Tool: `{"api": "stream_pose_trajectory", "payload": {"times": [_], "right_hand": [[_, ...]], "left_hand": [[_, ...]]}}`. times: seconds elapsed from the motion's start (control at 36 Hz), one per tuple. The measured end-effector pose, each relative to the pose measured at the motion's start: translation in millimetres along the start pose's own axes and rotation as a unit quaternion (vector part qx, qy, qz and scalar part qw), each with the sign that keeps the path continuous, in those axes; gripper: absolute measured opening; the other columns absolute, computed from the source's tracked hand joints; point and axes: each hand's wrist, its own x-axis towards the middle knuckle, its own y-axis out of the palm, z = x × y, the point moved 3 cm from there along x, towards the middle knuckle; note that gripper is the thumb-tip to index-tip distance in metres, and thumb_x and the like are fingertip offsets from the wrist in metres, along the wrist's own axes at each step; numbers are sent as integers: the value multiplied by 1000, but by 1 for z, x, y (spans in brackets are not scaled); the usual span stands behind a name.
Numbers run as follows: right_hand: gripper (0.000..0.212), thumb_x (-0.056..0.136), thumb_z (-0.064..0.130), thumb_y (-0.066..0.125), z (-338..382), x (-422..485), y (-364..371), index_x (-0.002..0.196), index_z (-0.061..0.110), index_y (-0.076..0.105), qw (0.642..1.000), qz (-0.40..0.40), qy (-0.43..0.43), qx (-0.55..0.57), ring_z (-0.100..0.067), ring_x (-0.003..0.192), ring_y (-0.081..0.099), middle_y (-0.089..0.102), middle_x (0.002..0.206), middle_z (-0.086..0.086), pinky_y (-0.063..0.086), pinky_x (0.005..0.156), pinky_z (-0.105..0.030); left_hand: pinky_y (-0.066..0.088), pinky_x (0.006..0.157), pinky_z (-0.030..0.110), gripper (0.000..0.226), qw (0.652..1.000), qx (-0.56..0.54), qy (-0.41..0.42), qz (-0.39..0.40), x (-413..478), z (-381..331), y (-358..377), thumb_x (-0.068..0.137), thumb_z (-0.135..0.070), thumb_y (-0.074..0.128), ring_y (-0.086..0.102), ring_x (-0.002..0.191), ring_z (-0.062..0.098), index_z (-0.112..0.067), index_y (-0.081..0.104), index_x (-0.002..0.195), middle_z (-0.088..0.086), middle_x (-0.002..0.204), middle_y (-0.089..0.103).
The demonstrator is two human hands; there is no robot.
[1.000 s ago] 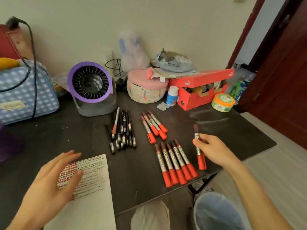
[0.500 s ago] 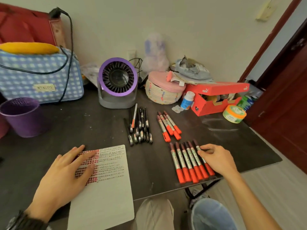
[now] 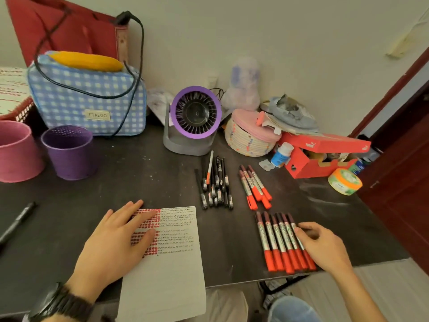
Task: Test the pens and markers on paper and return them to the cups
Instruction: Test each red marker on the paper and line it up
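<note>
Presses the scribbled paper [image 3: 171,263] at lower left with left hand [image 3: 113,245], fingers [image 3: 144,216] straight, apart. Touches the rightmost red marker [image 3: 292,221] at lower right with right hand [image 3: 322,247]; curled fingers, grip unclear.

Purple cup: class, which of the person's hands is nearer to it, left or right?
Left. The left hand rests flat on the paper, nearer the viewer than the purple cup; the right hand rests on the row of red markers, far across the table.
</note>
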Motion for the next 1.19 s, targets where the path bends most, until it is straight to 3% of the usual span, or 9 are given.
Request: {"api": "stream_pose_trajectory", "payload": {"times": [0.17,0.33,0.47,0.72,0.86,0.94,1.06,1.11,1.19], "right_hand": [[8,93,42,67,40,4,5,98,37,70,996,-72,-51,9,-12,79,59,69,93,6,44,75,-34],[13,93,50,62,110,25,36,103,41,62,990,-29,-126,-51,-14,90,63,64,95,14,49,77,-33],[30,93,68,47,148,42,53,99,40,55,969,-9,-109,-222,-26,98,65,55,93,5,51,72,-36],[40,94,56,51,168,51,62,107,22,67,952,-2,-80,-296,-33,100,67,69,107,-9,46,71,-35],[30,98,46,54,170,50,55,80,24,65,990,48,-88,-95,-26,82,64,71,87,0,46,76,-37],[22,100,40,57,171,30,57,94,23,70,985,86,-77,126,-18,61,59,65,70,2,52,67,-37],[16,103,19,57,176,-16,62,98,6,64,892,141,-18,428,-6,47,52,60,57,-1,50,44,-23],[12,102,14,58,182,-48,64,94,8,64,843,178,-17,508,-8,51,56,66,67,-7,54,47,-25],[11,97,4,61,187,-91,70,91,12,66,807,191,-8,559,-13,57,64,70,76,-9,57,52,-28]], "left_hand": [[2,123,32,53,1000,5,-5,-9,4,2,3,95,-67,39,14,152,3,-53,40,146,-20,163,22],[1,123,32,52,1000,-11,-6,-25,5,1,1,95,-66,40,16,151,2,-53,39,146,-21,162,24],[0,121,31,51,999,-20,-6,-30,5,1,-2,96,-63,43,18,151,3,-52,41,146,-20,162,26],[-6,119,27,51,999,-26,-1,-46,5,4,1,94,-62,43,16,151,2,-52,42,145,-22,162,26],[-6,119,26,52,998,-27,-1,-50,5,5,2,93,-63,43,17,151,2,-52,43,144,-22,161,27],[-6,119,26,52,999,-24,-2,-49,6,5,1,92,-63,43,17,150,2,-52,43,143,-22,161,27],[-7,118,26,52,999,-26,-6,-46,6,4,0,92,-63,42,16,150,2,-52,43,143,-22,161,27],[-7,118,25,52,999,-24,-8,-47,5,4,-1,93,-62,43,17,150,2,-51,43,144,-22,161,27],[-4,120,26,52,998,-29,-7,-48,4,2,-2,93,-62,41,18,150,3,-51,43,144,-21,161,28]]}}
